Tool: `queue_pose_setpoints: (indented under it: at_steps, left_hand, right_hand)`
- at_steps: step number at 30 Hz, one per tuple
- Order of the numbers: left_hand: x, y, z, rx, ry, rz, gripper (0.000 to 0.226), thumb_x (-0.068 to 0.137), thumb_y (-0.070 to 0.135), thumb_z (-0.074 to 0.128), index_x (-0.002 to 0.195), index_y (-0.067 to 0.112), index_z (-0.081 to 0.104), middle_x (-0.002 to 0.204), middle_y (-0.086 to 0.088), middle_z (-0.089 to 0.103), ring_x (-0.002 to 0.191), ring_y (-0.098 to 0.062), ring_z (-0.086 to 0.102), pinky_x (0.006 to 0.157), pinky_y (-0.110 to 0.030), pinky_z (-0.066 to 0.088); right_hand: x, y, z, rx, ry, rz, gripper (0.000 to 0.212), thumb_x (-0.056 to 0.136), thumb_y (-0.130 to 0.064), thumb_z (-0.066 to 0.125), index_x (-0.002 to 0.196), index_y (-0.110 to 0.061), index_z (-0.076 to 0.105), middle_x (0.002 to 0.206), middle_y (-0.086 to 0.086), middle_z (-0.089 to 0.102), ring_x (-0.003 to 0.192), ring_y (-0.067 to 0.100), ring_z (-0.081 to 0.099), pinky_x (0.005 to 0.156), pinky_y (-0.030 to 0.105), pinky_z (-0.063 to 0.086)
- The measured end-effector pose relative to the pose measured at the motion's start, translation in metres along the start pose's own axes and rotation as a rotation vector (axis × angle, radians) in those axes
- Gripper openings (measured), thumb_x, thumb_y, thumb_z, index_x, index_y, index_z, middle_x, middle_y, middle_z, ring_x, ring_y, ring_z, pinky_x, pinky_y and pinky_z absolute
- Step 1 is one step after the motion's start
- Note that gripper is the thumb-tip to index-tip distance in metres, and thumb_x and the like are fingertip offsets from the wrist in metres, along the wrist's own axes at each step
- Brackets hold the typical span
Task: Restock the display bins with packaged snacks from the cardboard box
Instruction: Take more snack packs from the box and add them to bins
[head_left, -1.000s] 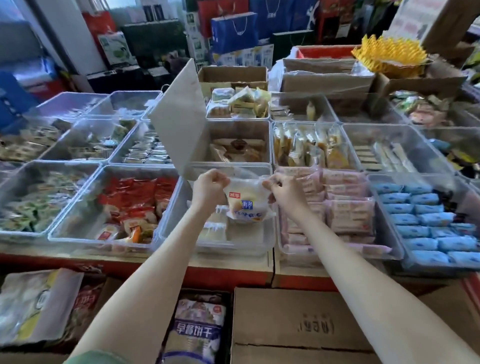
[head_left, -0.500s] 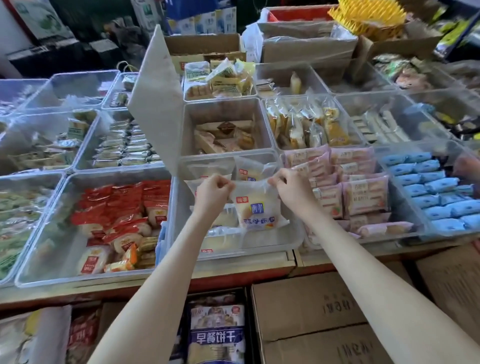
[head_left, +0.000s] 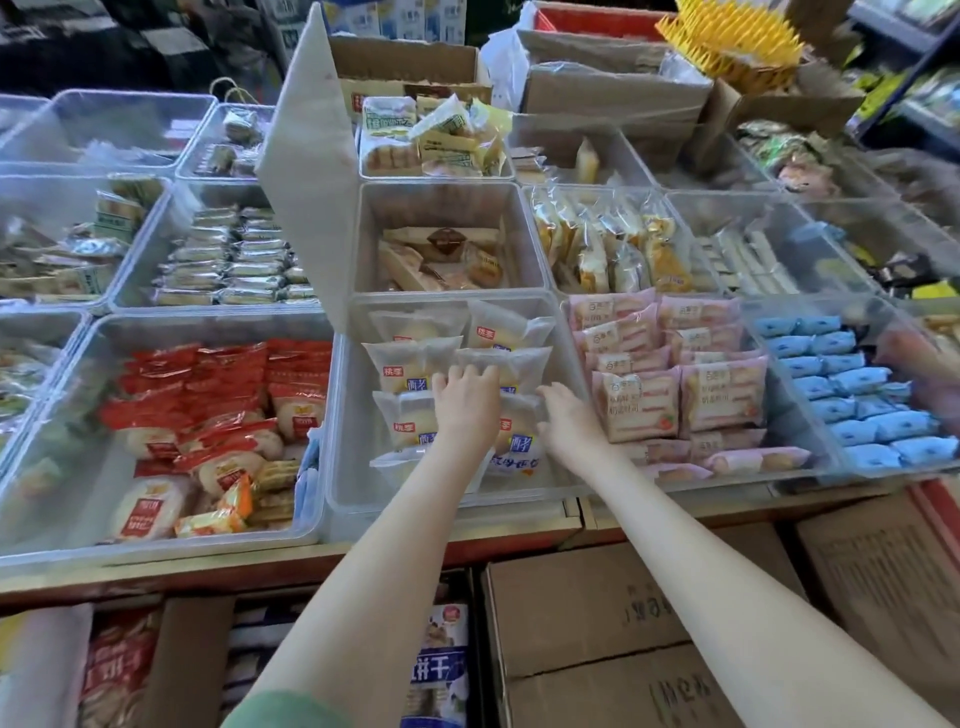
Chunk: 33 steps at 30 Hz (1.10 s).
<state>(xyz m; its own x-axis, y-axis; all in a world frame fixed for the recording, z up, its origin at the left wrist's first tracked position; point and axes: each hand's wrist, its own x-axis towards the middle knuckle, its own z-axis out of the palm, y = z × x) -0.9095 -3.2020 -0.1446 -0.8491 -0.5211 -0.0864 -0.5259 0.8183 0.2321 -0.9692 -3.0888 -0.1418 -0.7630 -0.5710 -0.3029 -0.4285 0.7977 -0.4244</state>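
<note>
Head view showed both of our hands down in the clear bin (head_left: 343, 467) at the front middle of the display. Our left hand (head_left: 467, 405) lay on the white snack packets (head_left: 410, 358) with its fingers spread and relaxed, gripping nothing. Our right hand (head_left: 569, 426), just beside it, had loose, nearly straight fingers touching the front-right packet (head_left: 519, 457), which lay at the near end of that bin. More of the same white packets sat in rows toward the bin's back wall. Red packets (head_left: 208, 395) filled the bin to the left and pink packets (head_left: 722, 395) the one to the right. Below the counter edge, under our right forearm, stood a closed cardboard box (head_left: 597, 613).
</note>
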Motion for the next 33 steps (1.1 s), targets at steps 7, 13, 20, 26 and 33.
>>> queue_pose_setpoints:
  at_steps: [7, 13, 20, 26, 33]
  left_hand:
    - [-0.034, 0.024, 0.003, -0.086, 0.086, -0.084, 0.041, 0.088, 0.012, 0.051, 0.128, 0.011, 0.044, 0.134, -0.009, 0.046, 0.128, -0.029, 0.039, 0.112, -0.044, 0.017]
    - [-0.075, 0.105, -0.028, -0.232, 0.1, 0.138, 0.034, 0.095, 0.013, 0.043, 0.127, 0.003, 0.042, 0.128, -0.017, 0.047, 0.115, -0.035, 0.047, 0.09, -0.038, 0.04]
    - [-0.146, 0.271, -0.037, -0.277, 0.152, 0.431, 0.033, 0.093, 0.015, 0.048, 0.125, 0.005, 0.047, 0.127, -0.015, 0.05, 0.116, -0.034, 0.049, 0.09, -0.041, 0.044]
    - [-0.234, 0.46, -0.012, -0.263, 0.165, 0.552, 0.034, 0.095, 0.021, 0.047, 0.127, 0.009, 0.046, 0.124, -0.013, 0.05, 0.116, -0.033, 0.049, 0.086, -0.042, 0.043]
    - [-0.272, 0.63, 0.036, -0.108, 0.17, 0.605, 0.034, 0.095, 0.026, 0.046, 0.125, 0.011, 0.045, 0.123, -0.011, 0.05, 0.114, -0.03, 0.051, 0.087, -0.039, 0.044]
  right_hand:
    - [-0.037, 0.014, -0.034, -0.067, 0.119, -0.125, 0.045, 0.097, -0.011, 0.046, 0.141, -0.009, 0.038, 0.147, 0.006, 0.035, 0.135, 0.025, 0.035, 0.107, 0.036, 0.033]
    - [-0.086, 0.064, -0.086, -0.074, 0.268, -0.21, 0.043, 0.092, -0.005, 0.048, 0.134, -0.013, 0.05, 0.136, 0.006, 0.049, 0.125, 0.025, 0.046, 0.101, 0.038, 0.04]
    - [-0.188, 0.196, -0.173, -0.045, 0.49, -0.138, 0.038, 0.091, -0.003, 0.049, 0.129, -0.008, 0.053, 0.131, 0.01, 0.051, 0.118, 0.027, 0.051, 0.094, 0.032, 0.039]
    - [-0.299, 0.362, -0.228, -0.005, 0.568, -0.104, 0.038, 0.084, 0.0, 0.058, 0.121, -0.002, 0.057, 0.117, 0.019, 0.057, 0.108, 0.036, 0.056, 0.092, 0.035, 0.041]
    - [-0.37, 0.505, -0.278, -0.06, 0.598, 0.029, 0.039, 0.09, -0.005, 0.052, 0.128, -0.007, 0.052, 0.13, 0.011, 0.052, 0.122, 0.027, 0.047, 0.102, 0.033, 0.036]
